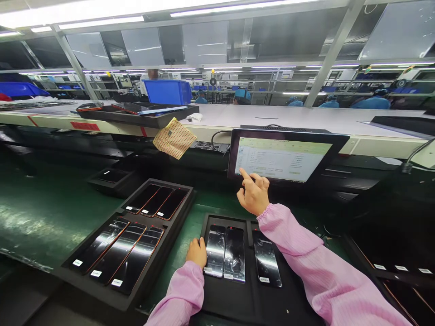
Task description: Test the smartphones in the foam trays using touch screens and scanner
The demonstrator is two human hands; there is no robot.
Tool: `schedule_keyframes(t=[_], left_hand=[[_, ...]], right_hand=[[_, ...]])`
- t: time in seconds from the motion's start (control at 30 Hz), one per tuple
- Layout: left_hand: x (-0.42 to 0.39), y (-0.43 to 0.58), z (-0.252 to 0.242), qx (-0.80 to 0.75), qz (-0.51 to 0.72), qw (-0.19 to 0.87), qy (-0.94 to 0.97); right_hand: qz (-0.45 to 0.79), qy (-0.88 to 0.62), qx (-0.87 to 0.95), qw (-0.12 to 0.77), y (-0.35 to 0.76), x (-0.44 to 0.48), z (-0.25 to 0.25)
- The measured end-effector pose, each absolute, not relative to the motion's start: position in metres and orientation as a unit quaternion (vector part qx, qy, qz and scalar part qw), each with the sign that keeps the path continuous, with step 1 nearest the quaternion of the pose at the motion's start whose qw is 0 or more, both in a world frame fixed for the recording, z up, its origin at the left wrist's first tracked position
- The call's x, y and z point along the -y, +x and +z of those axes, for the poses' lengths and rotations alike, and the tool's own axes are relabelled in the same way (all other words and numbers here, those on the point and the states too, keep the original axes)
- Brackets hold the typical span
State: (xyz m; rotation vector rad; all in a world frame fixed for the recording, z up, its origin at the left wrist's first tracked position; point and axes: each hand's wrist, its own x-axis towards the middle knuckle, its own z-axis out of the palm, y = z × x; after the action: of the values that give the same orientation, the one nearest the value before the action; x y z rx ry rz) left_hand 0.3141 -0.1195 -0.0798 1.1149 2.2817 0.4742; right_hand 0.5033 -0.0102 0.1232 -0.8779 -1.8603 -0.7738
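Observation:
My right hand (254, 192) reaches up to the monitor (283, 158), index finger stretched out to the lower left of the lit screen. The other fingers are loosely bent and hold nothing. My left hand (197, 252) is closed on the left edge of a black foam tray (234, 296), beside the phones. Two phone screens (215, 248) (235, 253) lie side by side in its left part. A third phone (267, 259) lies right of the divider, below my right sleeve. Each bears a small white label at its lower end.
Left of my left hand, another black tray (180, 213) holds several orange-edged phones. A small dark tray (110, 178) is behind it. A shelf (220, 112) crosses ahead, with a blue bin (168, 92) and a hanging dotted sheet (174, 138). More labelled phones sit far right. People in blue caps are beyond.

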Motion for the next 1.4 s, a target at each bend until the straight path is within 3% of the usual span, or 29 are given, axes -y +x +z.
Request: schedule_keyframes(t=[1.4], left_hand=[[0.1198, 0.3145, -0.0775, -0.848, 0.178, 0.274, 0.417]], right_hand=[[-0.314, -0.36, 0.753, 0.454, 0.5001, 0.0055, 0.1275]])
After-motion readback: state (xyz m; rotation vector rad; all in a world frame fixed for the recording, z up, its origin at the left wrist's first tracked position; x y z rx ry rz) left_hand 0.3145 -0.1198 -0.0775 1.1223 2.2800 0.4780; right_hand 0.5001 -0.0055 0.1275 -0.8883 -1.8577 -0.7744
